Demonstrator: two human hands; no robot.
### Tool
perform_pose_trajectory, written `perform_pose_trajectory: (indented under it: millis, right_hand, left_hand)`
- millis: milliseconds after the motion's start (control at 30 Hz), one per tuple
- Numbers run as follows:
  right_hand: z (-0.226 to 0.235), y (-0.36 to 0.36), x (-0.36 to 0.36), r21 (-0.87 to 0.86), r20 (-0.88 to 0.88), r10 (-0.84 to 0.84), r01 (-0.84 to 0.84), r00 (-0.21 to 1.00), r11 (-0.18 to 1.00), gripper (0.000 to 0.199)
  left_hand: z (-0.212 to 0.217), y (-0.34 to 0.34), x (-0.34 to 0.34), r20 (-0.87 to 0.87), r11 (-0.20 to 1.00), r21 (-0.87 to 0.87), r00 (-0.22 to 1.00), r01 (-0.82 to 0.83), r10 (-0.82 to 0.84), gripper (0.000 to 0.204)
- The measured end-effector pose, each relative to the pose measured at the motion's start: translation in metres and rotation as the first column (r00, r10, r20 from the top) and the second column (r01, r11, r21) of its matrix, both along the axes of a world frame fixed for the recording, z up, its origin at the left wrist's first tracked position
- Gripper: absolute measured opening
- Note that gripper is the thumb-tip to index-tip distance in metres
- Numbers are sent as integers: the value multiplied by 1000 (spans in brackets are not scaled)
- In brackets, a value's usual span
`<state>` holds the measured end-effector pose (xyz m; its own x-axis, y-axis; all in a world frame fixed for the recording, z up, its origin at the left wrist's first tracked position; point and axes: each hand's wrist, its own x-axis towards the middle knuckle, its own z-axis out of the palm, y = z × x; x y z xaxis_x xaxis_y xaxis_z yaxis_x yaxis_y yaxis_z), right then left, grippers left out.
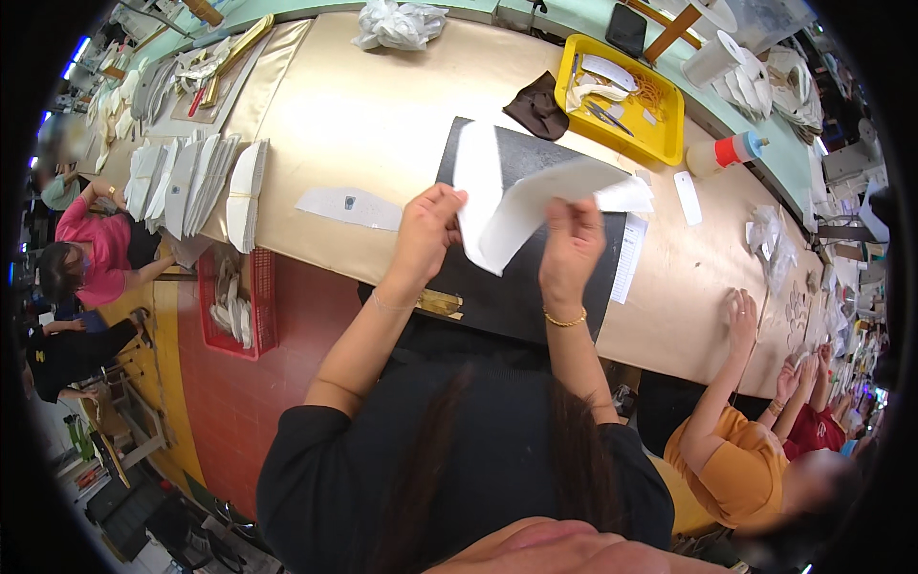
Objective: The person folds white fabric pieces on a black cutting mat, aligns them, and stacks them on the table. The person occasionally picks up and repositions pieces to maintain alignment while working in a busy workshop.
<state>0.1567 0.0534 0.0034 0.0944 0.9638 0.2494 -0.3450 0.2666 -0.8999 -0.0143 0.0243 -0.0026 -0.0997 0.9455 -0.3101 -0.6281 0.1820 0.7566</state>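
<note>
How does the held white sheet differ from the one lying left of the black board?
The held sheet is raised and bent; the lying sheet rests flat on the table. The held sheet looks plain; the lying sheet bears a small dark patch. Both are thin and whitish.

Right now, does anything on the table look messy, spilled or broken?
Nothing looks spilled. The dark brown cloth lies crumpled by the yellow rectangular plastic tray, bunched up instead of flat, so it looks messy. The thin white material between the left hand and right hand bends, but I see no tear.
</note>
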Motion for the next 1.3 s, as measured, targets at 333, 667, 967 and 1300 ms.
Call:
perform_pose_trajectory:
  millis: [333,667,967,1300]
  right_hand:
    - [22,8,21,-364,-24,268,-258,963,895,35]
    - [1,3,32,-332,262,145,-52,954,942,48]
    - [-13,4,136,-233,422,-298,420,856,877,41]
    - [-20,2,178,-209,577,-283,473,766,856,27]
  left_hand:
    - [10,1,-2,-470,969,92,868,229,-160,25]
    - [20,7,24,-660,909,-3,682,418,-316,29]
    - [10,99,80,-985,731,11,135,683,-111,26]
    - [-20,130,118,-962,765,-195,-272,614,-27,57]
